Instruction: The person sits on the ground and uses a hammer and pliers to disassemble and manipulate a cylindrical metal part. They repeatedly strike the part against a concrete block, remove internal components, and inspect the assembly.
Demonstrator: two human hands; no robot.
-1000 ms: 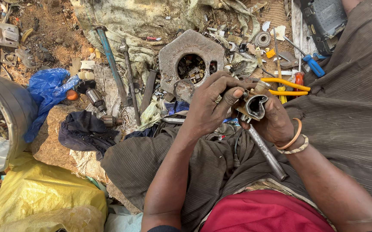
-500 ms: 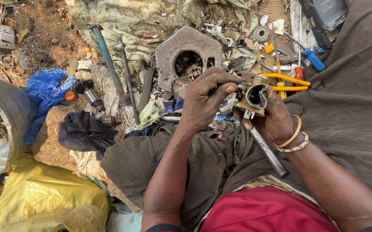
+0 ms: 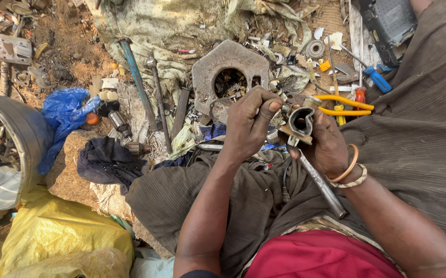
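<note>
Metal tub: we see a large shiny metal tub (image 3: 12, 149) lying far out past our left hand, well apart from the fingers.
Yellow sheet: a crumpled yellow plastic sheet (image 3: 58, 239) lies below that tub, well away from both hands.
Blue bag: a blue plastic bag (image 3: 63, 116) sits beside the tub, far to the left of our fingers.
Metal plate: a heavy grey metal plate with a round hole (image 3: 230, 69) lies on the ground just beyond the knuckles of our left hand.
Left hand: our left hand (image 3: 249, 126) is curled, its fingertips (image 3: 270, 108) drawn together and pinched at the top edge of the part; what they pinch is too small for us to tell.
Right hand: our right hand (image 3: 328, 146) wraps around the part from behind and below, fingers clamped on it; two bangles sit on that wrist.
Part: the short metal tube piece (image 3: 300, 122), its open dark mouth facing us, sits between the two hands, touching the left fingertips and gripped by the right fingers.
Rod: a long steel rod (image 3: 321, 183) runs down from under the tube, below our right fingers, towards our lap.
Pliers: yellow-handled pliers (image 3: 344, 105) lie just beyond our right fingers.
Screwdriver: a blue-handled screwdriver (image 3: 375, 78) lies further off, past the pliers.
</note>
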